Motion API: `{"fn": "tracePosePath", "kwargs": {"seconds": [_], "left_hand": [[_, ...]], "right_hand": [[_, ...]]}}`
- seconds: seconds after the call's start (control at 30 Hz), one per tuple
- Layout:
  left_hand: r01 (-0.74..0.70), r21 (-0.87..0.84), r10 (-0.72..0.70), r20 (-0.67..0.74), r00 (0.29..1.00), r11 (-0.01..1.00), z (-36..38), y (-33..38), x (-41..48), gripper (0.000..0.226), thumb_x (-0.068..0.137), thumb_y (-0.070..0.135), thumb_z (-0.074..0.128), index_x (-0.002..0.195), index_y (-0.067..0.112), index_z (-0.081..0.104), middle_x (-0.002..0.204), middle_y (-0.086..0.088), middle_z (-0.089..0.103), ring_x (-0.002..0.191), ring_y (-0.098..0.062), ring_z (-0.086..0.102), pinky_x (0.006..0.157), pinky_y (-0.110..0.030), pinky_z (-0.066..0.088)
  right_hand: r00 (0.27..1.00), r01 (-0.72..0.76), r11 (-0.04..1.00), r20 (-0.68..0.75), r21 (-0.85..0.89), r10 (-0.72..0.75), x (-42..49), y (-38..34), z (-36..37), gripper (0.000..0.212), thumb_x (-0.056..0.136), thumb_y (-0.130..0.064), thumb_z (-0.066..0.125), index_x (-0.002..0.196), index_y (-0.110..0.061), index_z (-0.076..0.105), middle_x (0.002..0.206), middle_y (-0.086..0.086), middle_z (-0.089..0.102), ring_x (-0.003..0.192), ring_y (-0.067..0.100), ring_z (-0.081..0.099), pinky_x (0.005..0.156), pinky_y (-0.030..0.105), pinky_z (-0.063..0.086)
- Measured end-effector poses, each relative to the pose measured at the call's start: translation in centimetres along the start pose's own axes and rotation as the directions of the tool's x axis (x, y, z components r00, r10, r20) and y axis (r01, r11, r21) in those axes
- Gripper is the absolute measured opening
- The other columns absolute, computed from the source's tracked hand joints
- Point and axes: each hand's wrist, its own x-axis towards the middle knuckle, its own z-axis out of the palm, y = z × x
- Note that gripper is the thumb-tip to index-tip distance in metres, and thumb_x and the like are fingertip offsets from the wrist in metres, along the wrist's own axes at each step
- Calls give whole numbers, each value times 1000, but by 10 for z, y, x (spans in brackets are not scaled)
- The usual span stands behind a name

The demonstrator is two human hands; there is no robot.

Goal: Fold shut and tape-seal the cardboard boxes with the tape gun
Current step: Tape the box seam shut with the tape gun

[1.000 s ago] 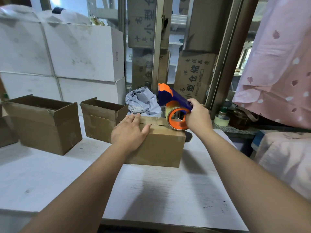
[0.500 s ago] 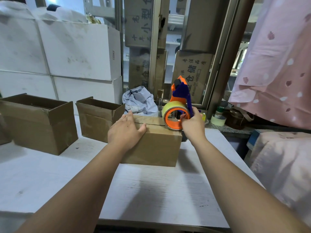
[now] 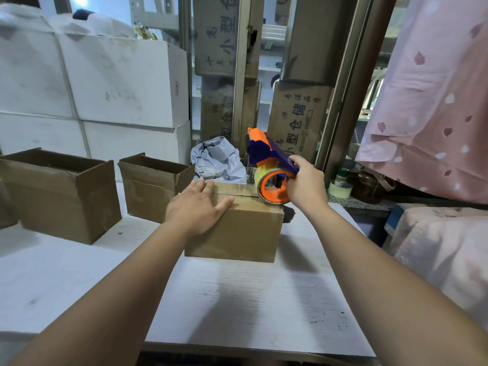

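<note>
Tape gun [image 3: 266, 158] slants up-left, base on the matte cardboard box [image 3: 237, 231] (flaps down); right hand [image 3: 307, 184] grip clamps its handle, left hand [image 3: 196, 207] flat, fingers straight.

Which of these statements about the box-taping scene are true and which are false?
1. The left hand lies flat on the closed cardboard box. True.
2. The right hand grips a green tape gun. False: it is orange and blue.
3. An open cardboard box stands left of the closed one. True.
4. The tape gun touches the open box. False: it rests on the closed box's right top edge.
</note>
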Motion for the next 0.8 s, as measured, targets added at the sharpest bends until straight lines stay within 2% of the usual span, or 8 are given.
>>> {"fn": "tracePosePath", "kwargs": {"seconds": [0.33,0.47,0.6,0.67,0.73,0.8], "left_hand": [[-17,-13,18,40,999,1000,-3,-2,-2,74,85,74,14,149,37,16,159,0,9,146,-16,5,112,-44,23],[-34,-11,34,62,997,999,-3,-2,-3,69,84,75,13,147,47,6,160,-3,8,147,-18,4,112,-46,22],[-36,-18,37,68,997,999,-3,-3,-2,69,84,75,13,147,48,4,160,-4,7,147,-19,4,113,-47,21],[-36,-26,38,67,997,999,-2,-3,-1,70,83,76,13,147,48,4,160,-4,7,147,-19,4,113,-47,21],[-36,-27,37,63,997,999,-1,-4,-1,72,83,76,13,147,47,3,159,-3,8,147,-19,4,112,-47,22],[-34,-22,35,55,998,999,0,-4,0,75,82,76,13,148,44,1,159,-2,8,147,-19,4,113,-47,22]], "right_hand": [[992,126,968,56,-219,-116,0,-5,-18,48,86,-3,58,129,-22,50,115,8,63,103,29,58,86,41,50],[1000,1,998,-1,-61,-1,-1,6,-10,44,86,0,53,124,-22,54,109,7,64,97,29,58,79,35,51],[995,-97,992,-30,77,99,-3,11,-2,42,89,1,48,125,-21,54,102,-3,59,90,20,51,69,24,42],[991,-128,983,-25,130,132,-4,13,-1,39,91,0,46,124,-20,53,102,-2,58,88,20,51,58,22,39],[990,-140,978,-1,154,142,-5,16,0,34,91,-2,46,119,-21,53,103,2,62,85,22,53,54,22,38],[991,-133,983,41,128,129,-4,17,-3,31,90,-3,48,115,-22,51,103,4,62,87,24,56,61,29,48]]}}
